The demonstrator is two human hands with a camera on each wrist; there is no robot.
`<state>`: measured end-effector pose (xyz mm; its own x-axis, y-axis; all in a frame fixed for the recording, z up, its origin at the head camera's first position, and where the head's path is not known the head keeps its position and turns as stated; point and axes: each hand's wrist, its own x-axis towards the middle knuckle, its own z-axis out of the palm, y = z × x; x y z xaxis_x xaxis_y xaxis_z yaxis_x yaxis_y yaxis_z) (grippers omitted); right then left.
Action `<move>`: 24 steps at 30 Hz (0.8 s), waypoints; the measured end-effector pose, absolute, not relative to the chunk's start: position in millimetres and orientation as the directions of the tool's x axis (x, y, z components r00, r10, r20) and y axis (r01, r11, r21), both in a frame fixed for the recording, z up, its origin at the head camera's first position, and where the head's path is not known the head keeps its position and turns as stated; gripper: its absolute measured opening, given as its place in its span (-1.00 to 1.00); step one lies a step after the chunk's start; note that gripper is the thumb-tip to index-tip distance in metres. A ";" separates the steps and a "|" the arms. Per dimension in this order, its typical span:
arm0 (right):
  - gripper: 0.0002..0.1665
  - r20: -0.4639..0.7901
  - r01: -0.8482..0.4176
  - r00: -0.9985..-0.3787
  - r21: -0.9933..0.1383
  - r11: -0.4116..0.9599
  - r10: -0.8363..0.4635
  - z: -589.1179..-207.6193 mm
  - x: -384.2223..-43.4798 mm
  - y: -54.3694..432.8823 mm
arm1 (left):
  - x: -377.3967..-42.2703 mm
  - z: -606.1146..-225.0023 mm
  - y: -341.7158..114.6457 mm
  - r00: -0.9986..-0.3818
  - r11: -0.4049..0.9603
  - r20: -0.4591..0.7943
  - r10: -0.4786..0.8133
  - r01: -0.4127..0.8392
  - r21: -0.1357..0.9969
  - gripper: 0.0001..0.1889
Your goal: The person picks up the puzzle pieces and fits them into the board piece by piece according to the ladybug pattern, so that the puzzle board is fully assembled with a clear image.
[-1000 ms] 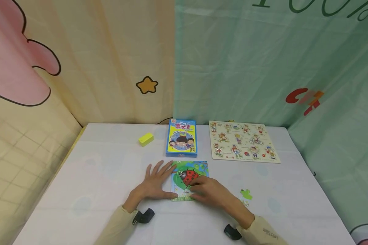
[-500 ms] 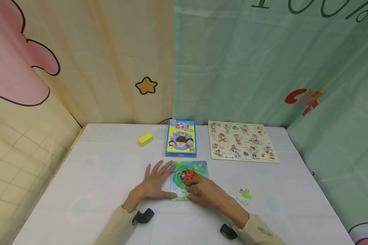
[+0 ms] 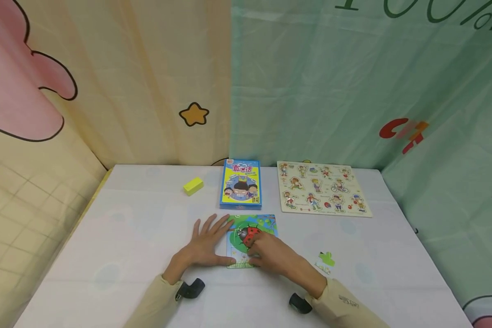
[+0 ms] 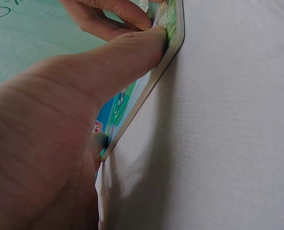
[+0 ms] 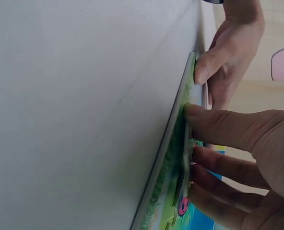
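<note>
A ladybug jigsaw puzzle lies flat on the table in front of me. My left hand is spread along its left side, thumb on the lower left edge and fingertips at the upper left corner. Over the lower right part of the puzzle, my right hand pinches a puzzle piece between thumb and fingers. In the right wrist view this piece sits slightly raised above the board; from the head it is hidden by the hand. Right of that hand, a loose green puzzle piece and a pale grassy piece lie together.
Behind the puzzle stands a blue and yellow card box, lying face up. A wooden peg-style board with cartoon children is at the back right. To the box's left lies a yellow block. Patterned curtains hang behind the white table.
My right hand and wrist have shifted slightly left over the puzzle. The left hand keeps its place on the edge. The loose pieces show more fully beside the right forearm.
</note>
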<state>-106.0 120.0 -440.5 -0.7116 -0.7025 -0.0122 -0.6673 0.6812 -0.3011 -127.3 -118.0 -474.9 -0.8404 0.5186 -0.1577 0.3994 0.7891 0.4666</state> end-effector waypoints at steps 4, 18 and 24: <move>-0.83 -0.042 -0.609 -0.749 -0.351 0.711 -0.662 -440.1 -105.9 117.2 | -127.1 -475.1 -117.3 -0.841 0.788 -0.160 0.517 0.395 0.473 0.12; -0.88 0.011 -0.517 -0.829 -0.400 0.757 -0.560 -446.0 -99.3 114.4 | -127.7 -475.0 -117.8 -0.839 0.787 -0.159 0.520 0.398 0.472 0.13; -0.86 0.016 -0.523 -0.833 -0.352 0.777 -0.553 -445.2 -97.1 112.2 | -128.1 -476.8 -117.8 -0.840 0.789 -0.166 0.517 0.392 0.472 0.14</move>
<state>-97.1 112.2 -445.2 -0.8328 -0.5534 0.0156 -0.5226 0.7766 -0.3519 -128.1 -117.8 -476.8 -0.8397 0.5169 -0.1664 0.3922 0.7893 0.4725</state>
